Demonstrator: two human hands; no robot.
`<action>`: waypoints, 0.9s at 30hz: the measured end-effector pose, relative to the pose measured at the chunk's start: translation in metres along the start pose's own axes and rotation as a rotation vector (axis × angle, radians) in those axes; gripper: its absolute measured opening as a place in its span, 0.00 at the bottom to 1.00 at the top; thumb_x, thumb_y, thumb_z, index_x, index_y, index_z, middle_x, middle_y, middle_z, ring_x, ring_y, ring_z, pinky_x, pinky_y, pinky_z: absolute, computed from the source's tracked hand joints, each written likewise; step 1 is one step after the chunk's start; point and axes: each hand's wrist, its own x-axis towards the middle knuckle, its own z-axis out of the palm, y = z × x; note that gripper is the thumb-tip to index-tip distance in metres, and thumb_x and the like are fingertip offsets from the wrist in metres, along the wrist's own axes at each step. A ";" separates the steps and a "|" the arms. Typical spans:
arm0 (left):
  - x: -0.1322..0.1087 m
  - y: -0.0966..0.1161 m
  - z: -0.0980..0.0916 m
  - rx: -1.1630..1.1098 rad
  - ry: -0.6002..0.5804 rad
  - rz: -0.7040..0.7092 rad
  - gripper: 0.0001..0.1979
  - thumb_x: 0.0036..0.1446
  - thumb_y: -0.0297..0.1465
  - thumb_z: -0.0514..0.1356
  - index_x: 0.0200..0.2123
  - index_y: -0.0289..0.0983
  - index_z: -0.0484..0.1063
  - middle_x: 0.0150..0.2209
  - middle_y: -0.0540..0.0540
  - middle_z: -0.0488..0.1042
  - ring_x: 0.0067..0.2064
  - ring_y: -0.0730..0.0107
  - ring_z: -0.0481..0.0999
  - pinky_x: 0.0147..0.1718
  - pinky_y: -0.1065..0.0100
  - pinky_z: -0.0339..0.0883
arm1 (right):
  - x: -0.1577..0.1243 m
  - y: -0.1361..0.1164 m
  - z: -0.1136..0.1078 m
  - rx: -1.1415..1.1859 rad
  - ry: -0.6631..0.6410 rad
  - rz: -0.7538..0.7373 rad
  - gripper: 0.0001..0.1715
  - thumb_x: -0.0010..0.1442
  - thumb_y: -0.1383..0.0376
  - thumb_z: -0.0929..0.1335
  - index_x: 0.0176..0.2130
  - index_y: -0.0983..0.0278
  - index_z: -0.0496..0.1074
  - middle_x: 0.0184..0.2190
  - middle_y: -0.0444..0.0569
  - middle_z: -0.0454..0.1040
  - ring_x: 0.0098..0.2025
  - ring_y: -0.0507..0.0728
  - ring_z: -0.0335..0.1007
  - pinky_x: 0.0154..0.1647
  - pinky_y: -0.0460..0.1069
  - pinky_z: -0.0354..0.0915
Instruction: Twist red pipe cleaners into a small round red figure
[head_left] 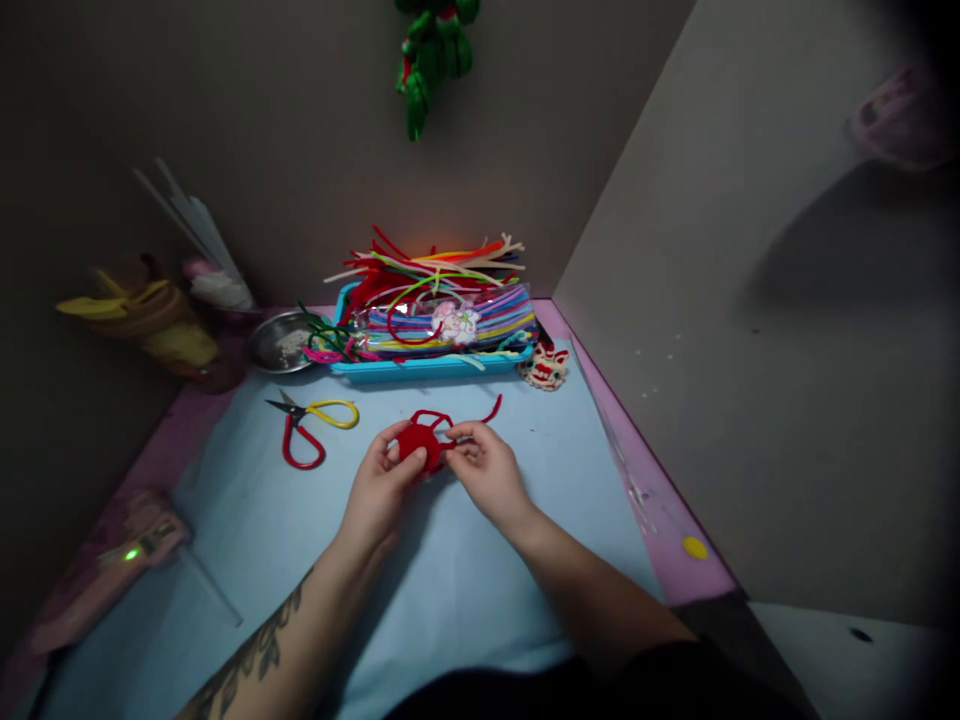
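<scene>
A red fuzzy piece (418, 444) made of pipe cleaner is held above the light blue cloth. It has a solid rounded part and an open looped frame at its top and right, and a loose red end curves up to the right. My left hand (382, 485) pinches the solid part from the left, thumb on top. At the right side of the piece, my right hand (486, 470) has its fingertips closed on the red strand. The exact spot between those fingertips is small and partly hidden.
Scissors (300, 412) lie open left of my hands. Behind stands a blue tray (435, 370) of colourful pipe cleaners, with a metal bowl (281, 342) to its left and a small lion-like figure (545, 367) at its right corner. A pink glue gun (112, 585) lies front left.
</scene>
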 end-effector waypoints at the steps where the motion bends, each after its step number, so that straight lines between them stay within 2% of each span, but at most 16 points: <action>1: 0.000 0.000 0.000 -0.028 0.005 -0.022 0.28 0.38 0.25 0.73 0.44 0.37 0.69 0.31 0.49 0.79 0.30 0.73 0.77 0.30 0.73 0.69 | -0.001 0.000 0.000 -0.028 0.049 -0.036 0.09 0.50 0.69 0.67 0.35 0.61 0.69 0.33 0.44 0.72 0.29 0.51 0.71 0.31 0.46 0.69; 5: 0.001 0.000 0.001 -0.115 0.007 -0.080 0.26 0.40 0.21 0.71 0.44 0.37 0.69 0.31 0.50 0.79 0.29 0.75 0.77 0.28 0.76 0.70 | -0.003 -0.004 0.000 -0.149 0.128 -0.135 0.04 0.52 0.70 0.67 0.29 0.60 0.68 0.30 0.44 0.70 0.33 0.53 0.70 0.34 0.47 0.68; 11: 0.000 -0.005 0.002 -0.193 -0.008 -0.078 0.26 0.39 0.21 0.72 0.43 0.37 0.69 0.33 0.50 0.78 0.30 0.77 0.76 0.28 0.78 0.71 | -0.005 -0.008 0.001 -0.155 0.110 -0.095 0.05 0.53 0.70 0.66 0.28 0.61 0.70 0.25 0.43 0.74 0.29 0.54 0.70 0.33 0.48 0.67; 17: 0.000 -0.006 0.001 -0.219 -0.032 -0.101 0.26 0.42 0.21 0.71 0.44 0.38 0.69 0.33 0.50 0.78 0.29 0.78 0.76 0.28 0.79 0.71 | -0.008 -0.011 0.002 -0.397 0.063 -0.339 0.11 0.54 0.75 0.64 0.30 0.60 0.72 0.29 0.45 0.77 0.34 0.56 0.69 0.39 0.51 0.66; 21: 0.002 -0.005 -0.002 -0.236 -0.021 -0.110 0.25 0.43 0.21 0.70 0.45 0.38 0.69 0.33 0.50 0.78 0.29 0.78 0.76 0.28 0.79 0.71 | -0.009 -0.013 -0.002 -0.590 -0.025 -0.456 0.14 0.56 0.76 0.63 0.33 0.60 0.74 0.32 0.48 0.77 0.38 0.59 0.66 0.41 0.53 0.65; 24: 0.003 -0.005 -0.002 -0.234 -0.020 -0.111 0.25 0.44 0.20 0.69 0.46 0.38 0.69 0.33 0.50 0.78 0.30 0.77 0.77 0.28 0.79 0.71 | -0.008 -0.013 -0.005 -0.581 -0.087 -0.464 0.15 0.55 0.77 0.63 0.31 0.60 0.73 0.31 0.48 0.75 0.37 0.59 0.65 0.39 0.53 0.64; 27: 0.003 -0.004 -0.002 -0.225 -0.027 -0.111 0.23 0.45 0.20 0.68 0.46 0.38 0.69 0.33 0.49 0.78 0.29 0.77 0.77 0.27 0.78 0.72 | -0.007 -0.013 -0.006 -0.527 -0.078 -0.418 0.12 0.55 0.76 0.63 0.31 0.61 0.71 0.31 0.48 0.74 0.37 0.58 0.65 0.40 0.53 0.64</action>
